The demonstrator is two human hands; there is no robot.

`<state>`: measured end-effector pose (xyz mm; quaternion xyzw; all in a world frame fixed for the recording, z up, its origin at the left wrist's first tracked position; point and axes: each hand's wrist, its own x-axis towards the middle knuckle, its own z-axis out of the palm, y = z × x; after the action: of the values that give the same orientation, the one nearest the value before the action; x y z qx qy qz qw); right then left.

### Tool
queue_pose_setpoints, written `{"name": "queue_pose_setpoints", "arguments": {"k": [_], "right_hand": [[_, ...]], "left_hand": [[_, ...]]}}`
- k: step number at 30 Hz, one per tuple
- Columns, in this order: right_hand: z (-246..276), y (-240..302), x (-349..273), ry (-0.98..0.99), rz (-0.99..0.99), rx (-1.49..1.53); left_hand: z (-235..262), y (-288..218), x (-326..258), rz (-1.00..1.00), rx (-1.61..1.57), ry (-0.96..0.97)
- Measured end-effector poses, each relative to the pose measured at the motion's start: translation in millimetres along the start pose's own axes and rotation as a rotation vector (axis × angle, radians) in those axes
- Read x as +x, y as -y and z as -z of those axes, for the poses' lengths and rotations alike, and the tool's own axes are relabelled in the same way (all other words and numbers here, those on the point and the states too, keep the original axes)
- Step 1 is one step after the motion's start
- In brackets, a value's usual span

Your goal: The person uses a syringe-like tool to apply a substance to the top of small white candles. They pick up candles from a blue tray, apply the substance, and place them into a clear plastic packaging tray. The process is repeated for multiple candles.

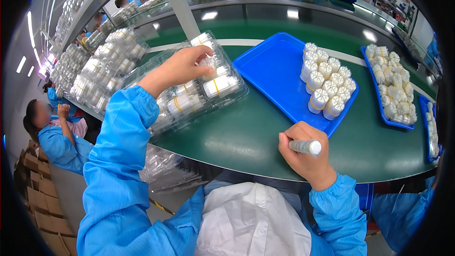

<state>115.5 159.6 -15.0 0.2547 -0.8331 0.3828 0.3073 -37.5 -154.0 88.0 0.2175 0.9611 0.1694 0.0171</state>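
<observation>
My left hand [189,66] reaches over a clear plastic tray [187,123] left of centre, its thumb and fingers closed around a white bundle [208,61] in one compartment. Other white bundles [219,86] with yellow rubber bands lie in that tray. Over the near edge of the belt, my right hand [308,154] is wrapped round a slim pale cylinder [305,147] with a white end, tilted toward me. Beyond that hand sits a blue tray [270,57], its right part holding several white bundles [329,78] standing upright with their segmented ends up.
Stacked clear trays of white pieces [102,64] stand at the left. Farther right are another filled blue tray [379,85] and a narrower one [430,128]. A metal post [177,7] rises behind the clear tray. A person in blue [61,137] is at the far left.
</observation>
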Motion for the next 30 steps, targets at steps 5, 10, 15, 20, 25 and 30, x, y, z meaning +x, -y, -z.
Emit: {"name": "queue_pose_setpoints", "arguments": {"k": [5, 10, 15, 20, 25, 30], "right_hand": [[-0.9, -2.1, -0.6, -0.001, -0.019, -0.003], [-2.1, -2.9, -0.7, -0.022, -0.019, 0.011], [-0.6, -1.2, -1.7, -0.008, 0.009, -0.028], [-2.1, 2.1, -0.7, -0.002, 0.047, -0.047], [-0.9, -0.9, -1.1, 0.000, 0.026, -0.001], [-1.8, -5.2, -3.9, 0.033, 0.047, 0.013]], "left_hand": [[7.6, -5.7, 20.7, -0.176, 0.333, 0.112], [2.9, -24.1, 24.4, -0.215, 0.310, 0.027], [12.9, -36.0, 1.7, -0.168, 0.202, 0.124], [-22.8, -14.4, 1.3, -0.365, 0.331, -0.039], [-16.3, -16.9, 11.9, -0.416, 0.411, -0.155], [-56.4, -99.9, 29.0, -0.640, -0.046, -0.268]]}}
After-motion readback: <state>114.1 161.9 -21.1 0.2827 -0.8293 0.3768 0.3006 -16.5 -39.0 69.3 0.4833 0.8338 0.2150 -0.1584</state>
